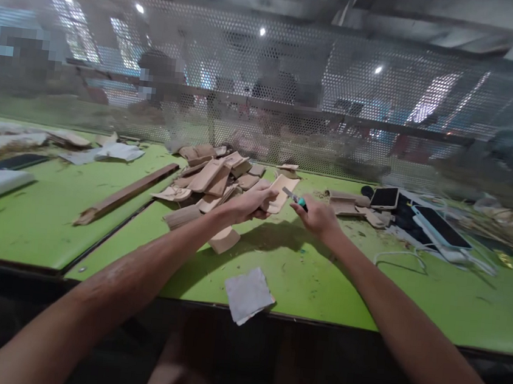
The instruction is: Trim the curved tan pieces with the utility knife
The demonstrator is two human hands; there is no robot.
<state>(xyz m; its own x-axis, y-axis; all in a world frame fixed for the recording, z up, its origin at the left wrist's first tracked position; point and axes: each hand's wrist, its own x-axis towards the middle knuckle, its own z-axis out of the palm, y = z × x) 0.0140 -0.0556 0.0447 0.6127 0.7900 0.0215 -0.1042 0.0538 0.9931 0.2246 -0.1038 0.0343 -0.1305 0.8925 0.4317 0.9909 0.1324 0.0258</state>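
Note:
Fingers wrapped round its lower left edge, my left hand [255, 201] holds a pale, thin, slightly curved wooden piece [284, 190] above the green table. My right hand [320, 217] is closed on the teal and black handle of a utility knife [300, 202]. Its metal blade points up and left, close to the face of the wooden piece; whether it touches I cannot tell. Left of and behind my left hand lies a heap of similar curved brown pieces [207, 176]. A folded grey sheet [249, 295] rests at the table's front edge.
A long wooden strip [130, 194] lies at left. Two phones, one dark-screened with a white rim [384, 198] and one pale blue [443, 228], lie at right near a white cable [400, 256]. A perforated metal screen [265, 113] stands along the back, with people behind it.

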